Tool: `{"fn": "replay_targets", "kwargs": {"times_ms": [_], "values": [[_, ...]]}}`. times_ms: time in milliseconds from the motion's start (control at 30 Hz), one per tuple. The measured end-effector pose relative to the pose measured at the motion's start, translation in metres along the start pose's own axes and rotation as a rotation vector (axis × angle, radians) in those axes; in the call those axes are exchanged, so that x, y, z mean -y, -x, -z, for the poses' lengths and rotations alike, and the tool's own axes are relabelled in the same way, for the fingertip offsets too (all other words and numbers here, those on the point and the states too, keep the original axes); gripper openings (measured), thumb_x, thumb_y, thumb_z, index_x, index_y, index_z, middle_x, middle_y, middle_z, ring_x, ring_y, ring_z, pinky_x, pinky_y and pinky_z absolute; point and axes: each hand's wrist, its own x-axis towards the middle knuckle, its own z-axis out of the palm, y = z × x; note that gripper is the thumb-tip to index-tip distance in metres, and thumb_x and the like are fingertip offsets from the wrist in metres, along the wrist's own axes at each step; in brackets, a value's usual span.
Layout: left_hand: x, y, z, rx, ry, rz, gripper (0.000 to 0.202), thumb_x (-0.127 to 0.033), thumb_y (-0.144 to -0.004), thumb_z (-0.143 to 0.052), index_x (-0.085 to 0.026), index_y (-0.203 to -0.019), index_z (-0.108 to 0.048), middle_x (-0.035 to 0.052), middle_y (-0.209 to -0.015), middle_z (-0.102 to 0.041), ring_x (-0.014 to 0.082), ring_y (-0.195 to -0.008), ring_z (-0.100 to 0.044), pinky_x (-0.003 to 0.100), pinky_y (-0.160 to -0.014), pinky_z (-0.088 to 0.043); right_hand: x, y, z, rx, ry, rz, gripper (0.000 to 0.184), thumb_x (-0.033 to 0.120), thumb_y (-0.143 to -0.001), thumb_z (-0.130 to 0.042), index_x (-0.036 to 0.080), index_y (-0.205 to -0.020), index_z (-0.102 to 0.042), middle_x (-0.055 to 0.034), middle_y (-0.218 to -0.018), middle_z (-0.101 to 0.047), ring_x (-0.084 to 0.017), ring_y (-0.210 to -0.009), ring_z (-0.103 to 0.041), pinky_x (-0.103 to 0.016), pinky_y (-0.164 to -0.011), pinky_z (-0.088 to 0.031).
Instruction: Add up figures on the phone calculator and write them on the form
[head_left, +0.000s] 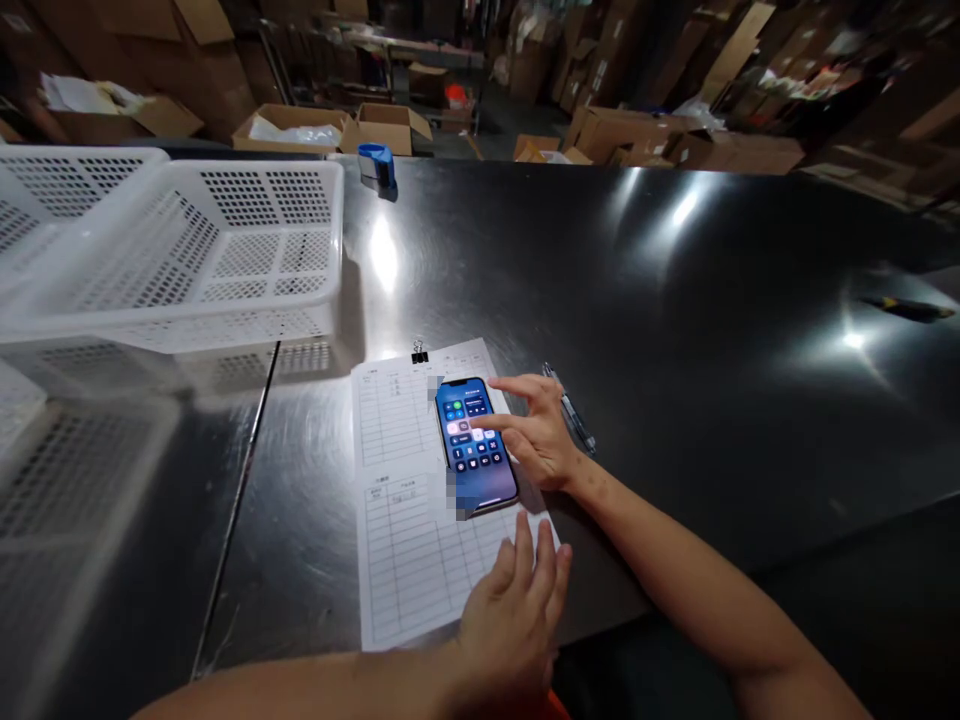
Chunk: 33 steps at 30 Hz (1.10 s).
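A smartphone (474, 480) with its screen lit, showing a grid of control icons, lies face up on printed form sheets (397, 590). A black binder clip (420, 354) grips the top edge of the sheets. My right hand (541, 430) reaches over the phone from the right, its fingers apart, one fingertip at the middle of the screen and another by its top right corner. Below the phone, my left hand (517, 610) rests near the lower right of the paper with fingers stretched out, holding nothing. A pen (571, 410) lies just beyond my right hand.
White perforated plastic baskets (339, 250) stand at the left of the metal table (480, 260). A blue object, perhaps a tape dispenser (377, 168), sits by the far edge. A dark tool with yellow marks (907, 308) lies at right. Cardboard boxes (615, 132) line the background.
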Motion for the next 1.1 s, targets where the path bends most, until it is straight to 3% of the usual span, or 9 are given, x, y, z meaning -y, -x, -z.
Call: {"fn": "replay_targets", "kwargs": {"times_ms": [200, 400, 667, 1100], "values": [[-0.004, -0.001, -0.002, -0.031, -0.026, 0.013, 0.065, -0.055, -0.074, -0.072, -0.018, -0.127, -0.068, 0.0162, -0.135, -0.06, 0.0391, -0.128, -0.047, 0.041, -0.101, -0.027, 0.004, -0.003, -0.008, 0.141, 0.017, -0.111, 0.042, 0.039, -0.102, -0.032, 0.035, -0.119, -0.07, 0.0003, -0.147, -0.044, -0.028, -0.128, -0.032, -0.049, -0.105, -0.023], [-0.008, 0.002, -0.001, -0.03, -0.031, 0.003, 0.052, -0.046, -0.083, -0.068, -0.025, -0.131, -0.066, 0.0171, -0.136, -0.059, 0.0406, -0.127, -0.051, 0.043, -0.1, -0.026, 0.006, -0.001, -0.011, 0.224, 0.043, -0.028, 0.04, 0.043, -0.103, -0.033, 0.039, -0.126, -0.066, -0.0006, -0.147, -0.041, -0.029, -0.127, -0.032, -0.049, -0.103, -0.021], [-0.01, 0.002, -0.005, -0.059, -0.017, 0.033, 0.054, -0.049, -0.077, -0.072, -0.025, -0.125, -0.07, 0.0166, -0.135, -0.06, 0.0406, -0.127, -0.049, 0.042, -0.099, -0.028, 0.011, -0.001, -0.013, 0.171, 0.005, 0.004, 0.042, 0.044, -0.103, -0.032, 0.034, -0.12, -0.069, -0.0048, -0.127, -0.052, -0.023, -0.112, -0.042, -0.045, -0.096, -0.023], [-0.008, 0.001, -0.003, -0.064, -0.018, 0.031, 0.051, -0.043, -0.078, -0.072, -0.024, -0.125, -0.07, 0.0147, -0.134, -0.061, 0.0388, -0.128, -0.049, 0.041, -0.099, -0.029, 0.011, -0.003, -0.012, 0.259, 0.0, -0.048, 0.039, 0.042, -0.102, -0.036, 0.035, -0.125, -0.067, -0.0043, -0.131, -0.053, -0.024, -0.11, -0.04, -0.046, -0.093, -0.024]]}}
